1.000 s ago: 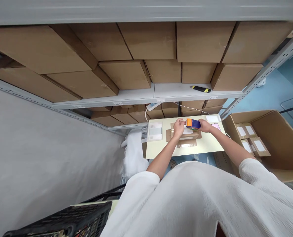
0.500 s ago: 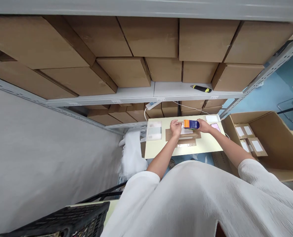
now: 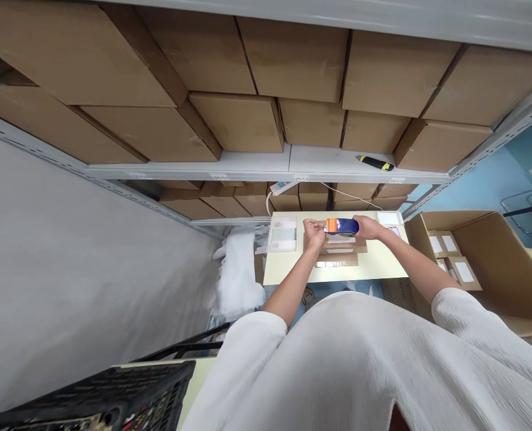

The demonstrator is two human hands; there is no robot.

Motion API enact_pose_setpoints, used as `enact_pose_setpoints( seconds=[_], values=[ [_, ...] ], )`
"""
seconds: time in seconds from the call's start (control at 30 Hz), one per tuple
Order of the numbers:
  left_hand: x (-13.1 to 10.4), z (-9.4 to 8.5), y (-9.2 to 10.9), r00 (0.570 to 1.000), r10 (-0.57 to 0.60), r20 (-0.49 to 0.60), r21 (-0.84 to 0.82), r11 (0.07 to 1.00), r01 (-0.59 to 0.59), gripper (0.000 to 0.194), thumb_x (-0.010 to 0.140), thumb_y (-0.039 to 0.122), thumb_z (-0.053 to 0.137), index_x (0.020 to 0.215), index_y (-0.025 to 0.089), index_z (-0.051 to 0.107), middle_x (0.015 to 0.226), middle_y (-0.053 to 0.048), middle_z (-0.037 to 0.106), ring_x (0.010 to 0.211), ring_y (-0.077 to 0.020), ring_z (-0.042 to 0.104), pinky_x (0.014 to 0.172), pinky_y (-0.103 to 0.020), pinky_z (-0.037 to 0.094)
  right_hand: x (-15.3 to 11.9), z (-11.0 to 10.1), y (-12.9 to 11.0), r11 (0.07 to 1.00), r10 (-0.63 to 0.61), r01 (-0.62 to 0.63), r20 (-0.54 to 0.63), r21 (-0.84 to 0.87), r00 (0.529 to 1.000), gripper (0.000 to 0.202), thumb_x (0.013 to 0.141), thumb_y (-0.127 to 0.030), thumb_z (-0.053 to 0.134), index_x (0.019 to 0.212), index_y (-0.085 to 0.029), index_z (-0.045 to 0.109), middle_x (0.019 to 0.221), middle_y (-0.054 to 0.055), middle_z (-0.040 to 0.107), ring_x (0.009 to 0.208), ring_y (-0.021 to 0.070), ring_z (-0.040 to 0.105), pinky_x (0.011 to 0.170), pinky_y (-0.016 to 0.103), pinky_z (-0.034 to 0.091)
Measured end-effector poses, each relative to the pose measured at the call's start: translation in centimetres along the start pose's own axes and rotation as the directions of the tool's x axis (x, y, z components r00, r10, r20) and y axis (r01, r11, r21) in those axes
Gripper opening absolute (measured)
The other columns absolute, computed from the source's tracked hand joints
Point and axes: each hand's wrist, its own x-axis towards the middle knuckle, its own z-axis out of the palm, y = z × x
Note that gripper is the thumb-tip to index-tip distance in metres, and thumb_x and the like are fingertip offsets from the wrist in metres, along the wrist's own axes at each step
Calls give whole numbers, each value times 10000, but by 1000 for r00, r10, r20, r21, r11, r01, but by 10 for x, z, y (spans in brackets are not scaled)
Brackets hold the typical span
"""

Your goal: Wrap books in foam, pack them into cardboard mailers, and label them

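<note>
An orange-and-dark-blue plastic tape dispenser [image 3: 343, 226] is at the right of centre, above a brown cardboard box [image 3: 359, 246] with a white label and an outspread lower flap. The right hand [image 3: 368, 227] holds the dispenser's blue end, its fingers narrowed around the body. The left hand [image 3: 313, 231] is curled at the orange end, fingertips drawn near each other; they are too small to tell whether they are fully closed or pinch anything. The box rests on a smooth, pale yellow tabletop [image 3: 288, 272], with a flat, translucent white rectangular item [image 3: 284, 234] toward its left end and a pink-screened phone [image 3: 395, 231] partly behind the right wrist. At the right of the frame, a large open cardboard carton [image 3: 503, 263] holds small white-labelled boxes [image 3: 464, 272]. Across the top, matte brown cartons [image 3: 236, 123] fill a grey metal shelf [image 3: 319, 160], where a black-and-yellow utility knife [image 3: 375, 163] lies. A grey wall [image 3: 90, 257] spans the left, a black plastic crate [image 3: 153, 398] sits lower left, and blue floor [image 3: 503, 164] shows at the right.
</note>
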Motion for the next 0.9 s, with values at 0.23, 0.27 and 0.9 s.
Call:
enact_pose_setpoints(
  seconds=[0.23,0.27,0.9],
  values=[
    [8,-15,-8,999,-46,1,-68,997,46,435,848,7,684,1032,284,404,818,79,628,798,-123,698,805,-255,520,12,-10,-21,995,-1,7,64,-96,998,360,811,-382,863,1062,-244,647,1097,83,802,892,245,705,641,288,398],
    [9,-16,-9,999,-53,0,-78,996,53,442,841,-3,679,1027,284,399,817,80,622,796,-123,695,812,-255,517,13,-11,-25,995,-1,9,74,-100,997,362,807,-386,868,1058,-246,646,1082,80,802,875,242,702,636,289,395],
    [38,-67,-33,991,-87,-104,-118,990,74,476,755,-34,656,1025,280,420,830,80,605,801,-124,681,868,-284,541,29,-32,-24,976,12,14,118,-219,993,429,775,-479,936,1066,-249,722,1068,113,827,922,290,751,671,310,426]
  ],
)
